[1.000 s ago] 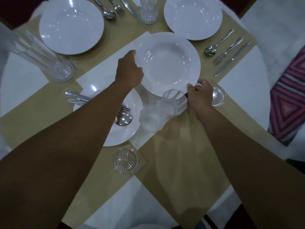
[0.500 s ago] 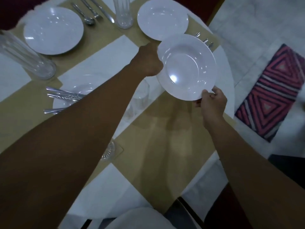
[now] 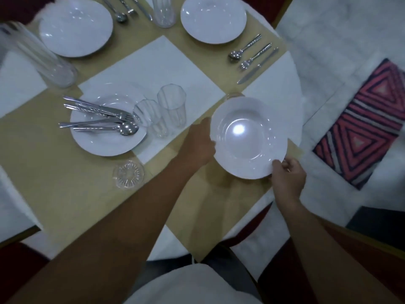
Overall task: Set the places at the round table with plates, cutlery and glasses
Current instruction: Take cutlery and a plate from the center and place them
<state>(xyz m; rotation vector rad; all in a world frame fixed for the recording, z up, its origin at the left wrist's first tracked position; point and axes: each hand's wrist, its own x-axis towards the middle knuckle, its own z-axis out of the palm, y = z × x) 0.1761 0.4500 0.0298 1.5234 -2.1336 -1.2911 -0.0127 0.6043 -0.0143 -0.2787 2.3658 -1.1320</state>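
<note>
I hold a white deep plate [image 3: 248, 137] low over the tan runner near the table's right edge. My left hand [image 3: 200, 142] grips its left rim and my right hand [image 3: 288, 175] pinches its near-right rim. Another white plate [image 3: 107, 141] sits at the table's middle left with several pieces of cutlery [image 3: 98, 119] lying on it. Two empty glasses [image 3: 162, 115] stand just right of that plate. A small glass coaster [image 3: 128, 174] lies near it, and a second coaster [image 3: 233, 95] peeks out behind the held plate.
Two set plates [image 3: 75, 27] [image 3: 213, 18] lie at the far side, with a spoon, fork and knife [image 3: 252, 55] at the right one and cutlery [image 3: 125, 8] between them. Tall glasses stand at far left [image 3: 41, 58] and far centre [image 3: 163, 10]. A patterned rug [image 3: 363, 126] lies on the floor.
Both hands have carried the plate from above the table's middle to the right and down toward the near-right place. The two glasses and the cutlery plate are uncovered now.
</note>
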